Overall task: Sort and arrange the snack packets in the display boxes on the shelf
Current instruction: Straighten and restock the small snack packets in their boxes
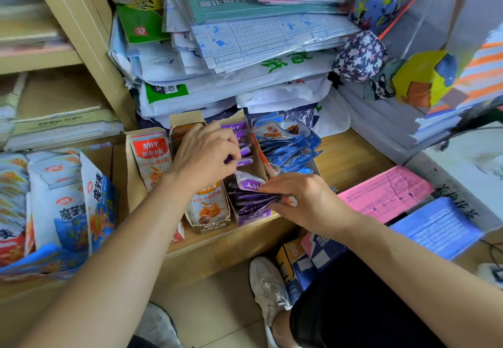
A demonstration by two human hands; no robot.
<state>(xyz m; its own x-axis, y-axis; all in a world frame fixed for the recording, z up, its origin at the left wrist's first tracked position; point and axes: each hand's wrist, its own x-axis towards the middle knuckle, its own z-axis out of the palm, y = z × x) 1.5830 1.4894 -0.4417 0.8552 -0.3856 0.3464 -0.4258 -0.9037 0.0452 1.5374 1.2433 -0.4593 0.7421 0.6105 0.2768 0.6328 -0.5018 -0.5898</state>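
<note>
– Purple, glossy film: the purple packets [251, 184] are small flat pouches with crinkled edges and a pale panel on the face. They sit in the purple box [250, 218], a narrow open-topped cardboard tray on the wooden shelf [351, 157].
– Which way does it run?
– Its long axis goes from the shelf's front edge back towards the stacked paper packs [245, 61]. The packets stand on edge across it, though those at the front lean and fan out.
– And the hands?
– The left hand [204, 154] is over the middle of the box, fingers curled, pinching a few purple packets near their tops. The right hand [302, 200] grips a fanned bunch at the front end, thumb and fingers closed on it. The bunch lies tilted and sticks out leftward from the hand.
– Neighbours?
– There is the same kind of tray on each side, set close against it. To the left, the orange box [209, 225] holds upright orange packets [206, 206], partly under the left forearm. Beyond that is another tray of red-labelled packets [149, 157]. To the right, blue packets [288, 149] are heaped loosely in their tray, many askew.
– Further out?
– Large blue-and-white pouches [68, 198] stand in a bigger carton at far left. A pink sheet [386, 192] and a blue sheet [435, 228] lie flat at right.
</note>
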